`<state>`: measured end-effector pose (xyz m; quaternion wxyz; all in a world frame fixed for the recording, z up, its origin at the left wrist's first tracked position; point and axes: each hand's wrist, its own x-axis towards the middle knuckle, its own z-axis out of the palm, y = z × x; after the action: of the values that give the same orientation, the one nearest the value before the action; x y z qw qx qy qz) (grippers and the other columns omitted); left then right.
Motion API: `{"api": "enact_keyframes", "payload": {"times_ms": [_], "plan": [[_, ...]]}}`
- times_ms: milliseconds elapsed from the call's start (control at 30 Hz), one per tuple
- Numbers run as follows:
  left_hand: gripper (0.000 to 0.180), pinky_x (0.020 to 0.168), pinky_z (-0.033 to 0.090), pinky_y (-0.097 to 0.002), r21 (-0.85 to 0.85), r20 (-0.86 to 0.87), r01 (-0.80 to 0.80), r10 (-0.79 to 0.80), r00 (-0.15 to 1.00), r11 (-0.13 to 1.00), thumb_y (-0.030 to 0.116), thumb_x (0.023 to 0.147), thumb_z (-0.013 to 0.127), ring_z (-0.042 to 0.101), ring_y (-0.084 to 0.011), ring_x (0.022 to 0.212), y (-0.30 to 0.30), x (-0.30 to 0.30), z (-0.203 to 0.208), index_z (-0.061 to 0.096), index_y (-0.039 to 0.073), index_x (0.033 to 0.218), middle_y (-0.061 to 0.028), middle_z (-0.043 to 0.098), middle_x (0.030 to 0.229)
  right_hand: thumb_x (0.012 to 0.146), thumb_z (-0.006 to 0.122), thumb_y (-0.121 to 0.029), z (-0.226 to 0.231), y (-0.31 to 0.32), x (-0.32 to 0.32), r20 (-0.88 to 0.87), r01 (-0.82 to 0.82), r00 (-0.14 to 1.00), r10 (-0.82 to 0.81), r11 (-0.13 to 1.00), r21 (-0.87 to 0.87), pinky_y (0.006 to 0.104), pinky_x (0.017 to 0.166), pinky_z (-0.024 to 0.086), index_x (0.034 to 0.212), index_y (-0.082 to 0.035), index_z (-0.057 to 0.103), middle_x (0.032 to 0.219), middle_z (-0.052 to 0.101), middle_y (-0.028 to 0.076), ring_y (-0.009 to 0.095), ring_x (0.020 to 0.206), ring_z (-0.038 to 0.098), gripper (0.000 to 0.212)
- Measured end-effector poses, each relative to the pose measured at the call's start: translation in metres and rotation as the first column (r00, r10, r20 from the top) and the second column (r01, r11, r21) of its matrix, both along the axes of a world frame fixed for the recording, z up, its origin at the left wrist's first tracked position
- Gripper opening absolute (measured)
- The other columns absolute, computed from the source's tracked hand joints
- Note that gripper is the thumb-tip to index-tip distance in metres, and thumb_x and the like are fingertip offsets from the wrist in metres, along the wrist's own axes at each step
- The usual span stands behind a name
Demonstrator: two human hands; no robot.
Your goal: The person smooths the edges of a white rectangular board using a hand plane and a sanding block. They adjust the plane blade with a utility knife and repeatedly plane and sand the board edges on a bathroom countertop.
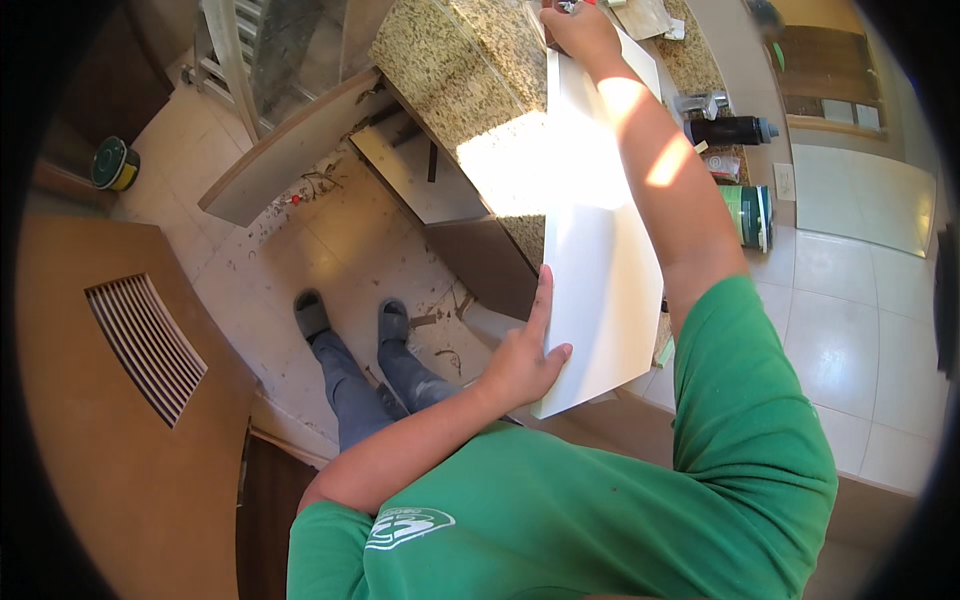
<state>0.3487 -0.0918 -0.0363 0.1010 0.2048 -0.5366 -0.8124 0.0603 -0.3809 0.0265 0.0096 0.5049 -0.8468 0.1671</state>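
Observation:
A long white board point(600, 290) lies on the granite counter, with bright sunlight across its middle. My left hand point(525, 365) grips its near left edge, index finger stretched along the side and thumb on top; the other fingers are hidden. At the board's far end, near the upper rim of the view, my right hand point(585, 35) is closed around a small object with dark and red parts. The picture's edge cuts that object off, so its kind is unclear.
Speckled granite counter point(480, 70) stands left of the board, above an open cabinet point(420, 170). To the right are a black bottle point(728, 131) and a green bucket point(745, 217). A louvred door point(120, 400) and a distant bucket point(115, 163) are at left. Debris litters the floor point(320, 235).

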Motion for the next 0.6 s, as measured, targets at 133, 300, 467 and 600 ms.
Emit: {"api": "enact_keyframes", "payload": {"times_ms": [133, 300, 467, 600], "plan": [[0.107, 0.102, 0.049, -0.0467, -0.016, -0.019, -0.032, 0.031, 0.999, 0.999, 0.012, 0.095, 0.063, 0.068, -0.0495, 0.111, 0.001, 0.0, -0.001, -0.019, 0.019, 0.164, -0.0365, 0.065, 0.125, 0.086, 0.067, -0.05, 0.003, 0.031, 0.012, 0.001, 0.029, 1.0, -0.03, 0.982, 0.187, 0.0389, 0.088, 0.054, 0.109, 0.0, 0.074, 0.098, 0.076, 0.017, 0.029, 0.096, 0.073, 0.055], [0.109, 0.104, 0.048, -0.0471, 0.006, -0.021, -0.038, 0.038, 0.999, 0.999, 0.011, 0.095, 0.063, 0.067, -0.0492, 0.113, 0.001, -0.001, 0.001, -0.02, 0.02, 0.164, -0.0368, 0.064, 0.127, 0.09, 0.068, -0.044, -0.002, 0.091, 0.039, 0.136, 0.024, 0.99, -0.044, 0.989, 0.149, 0.0337, 0.078, 0.054, 0.104, -0.002, 0.072, 0.084, 0.075, 0.011, 0.024, 0.081, 0.072, 0.045], [0.109, 0.105, 0.048, -0.047, -0.026, 0.019, -0.007, 0.007, 1.0, 1.0, 0.011, 0.094, 0.063, 0.066, -0.0508, 0.113, -0.002, 0.0, 0.003, -0.02, 0.021, 0.164, -0.0369, 0.064, 0.126, 0.087, 0.073, -0.039, -0.015, 0.162, 0.074, -0.019, 0.025, 1.0, -0.025, 1.0, 0.003, 0.0357, 0.071, 0.053, 0.101, -0.004, 0.07, 0.078, 0.072, 0.01, 0.024, 0.076, 0.071, 0.037], [0.113, 0.1, 0.052, -0.0445, -0.105, -0.003, -0.037, 0.037, 0.999, 0.994, 0.012, 0.094, 0.066, 0.071, -0.0431, 0.107, 0.005, -0.002, -0.005, -0.024, 0.018, 0.162, -0.0333, 0.067, 0.124, 0.081, 0.078, -0.033, -0.015, 0.18, 0.077, -0.018, 0.029, 0.999, -0.028, 0.999, 0.031, 0.0377, 0.072, 0.053, 0.104, -0.006, 0.071, 0.082, 0.073, 0.011, 0.026, 0.077, 0.071, 0.036]]}}
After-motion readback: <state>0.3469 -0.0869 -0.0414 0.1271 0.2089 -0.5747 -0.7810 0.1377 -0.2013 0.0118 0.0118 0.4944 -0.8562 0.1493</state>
